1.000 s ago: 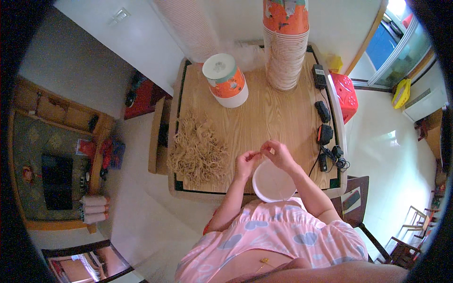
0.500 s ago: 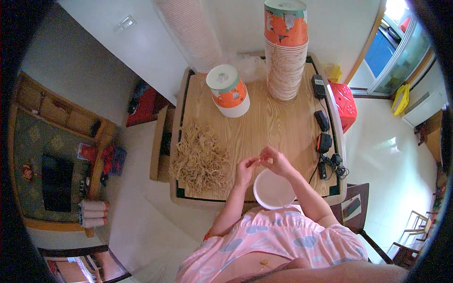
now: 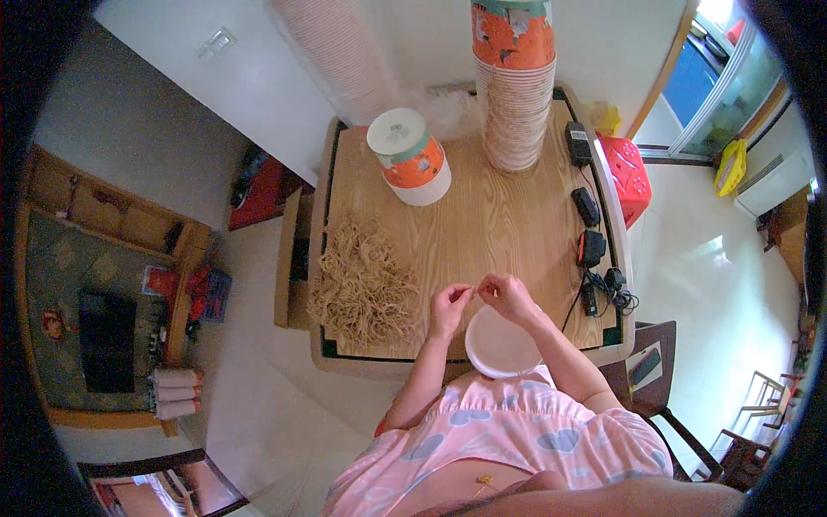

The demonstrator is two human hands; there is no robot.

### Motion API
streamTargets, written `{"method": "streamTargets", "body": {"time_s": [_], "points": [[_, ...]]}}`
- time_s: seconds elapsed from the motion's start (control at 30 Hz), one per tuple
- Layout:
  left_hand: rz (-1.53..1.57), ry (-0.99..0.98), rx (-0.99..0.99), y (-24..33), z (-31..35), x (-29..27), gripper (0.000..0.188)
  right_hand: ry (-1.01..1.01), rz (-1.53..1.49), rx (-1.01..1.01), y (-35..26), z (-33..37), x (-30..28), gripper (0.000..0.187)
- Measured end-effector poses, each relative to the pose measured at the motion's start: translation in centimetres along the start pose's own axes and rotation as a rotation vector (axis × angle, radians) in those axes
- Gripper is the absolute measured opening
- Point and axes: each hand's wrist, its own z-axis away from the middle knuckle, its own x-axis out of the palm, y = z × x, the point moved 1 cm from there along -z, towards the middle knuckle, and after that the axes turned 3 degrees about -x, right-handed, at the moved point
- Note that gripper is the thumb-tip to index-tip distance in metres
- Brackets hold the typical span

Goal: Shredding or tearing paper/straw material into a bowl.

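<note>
My left hand (image 3: 448, 310) and my right hand (image 3: 510, 299) meet fingertip to fingertip above the table's near edge. Both hands are pinched closed; whatever lies between the fingers is too small to make out. Just below the right hand, a white round tub (image 3: 500, 345) sits with its mouth upward, partly hidden by the hand and forearm. To the left of my left hand lies a loose heap of tan, curly cords (image 3: 366, 289).
An upturned orange-and-white paper tub (image 3: 413, 164) stands on the wooden table (image 3: 465, 233). Behind it rise a tall stack of tubs (image 3: 517, 112) and a pale stack (image 3: 340, 65). Black adapters with cables (image 3: 590, 250) line the right edge, beside a red stool (image 3: 624, 177).
My fingertips have drawn slightly apart, and the right hand has turned a little, knuckles up. The whole view has shifted slightly; the tub and cord heap stay in place.
</note>
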Motion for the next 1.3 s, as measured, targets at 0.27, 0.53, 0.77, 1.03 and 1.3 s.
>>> {"method": "streamTargets", "body": {"time_s": [0.27,0.53,0.77,1.03,1.3], "points": [[-0.022,-0.06,-0.016,-0.8,-0.6,0.3,0.013,0.036,0.181,-0.126,0.2,0.2,-0.1,0.013],[0.117,-0.034,0.022,-0.9,-0.6,0.6,0.022,0.133,0.248,-0.165,0.7,0.2,0.3,0.008],[0.064,-0.032,-0.016,-1.7,-0.7,0.1,0.021,0.172,0.29,-0.149,0.7,0.2,0.3,0.011],[0.123,-0.014,-0.106,-0.6,-1.3,0.0,0.009,0.143,0.124,-0.122,0.8,-0.4,0.0,0.011],[0.518,-0.126,-0.284,2.1,-0.8,0.4,0.013,0.164,0.181,-0.106,0.7,-0.4,0.0,0.014]]}}
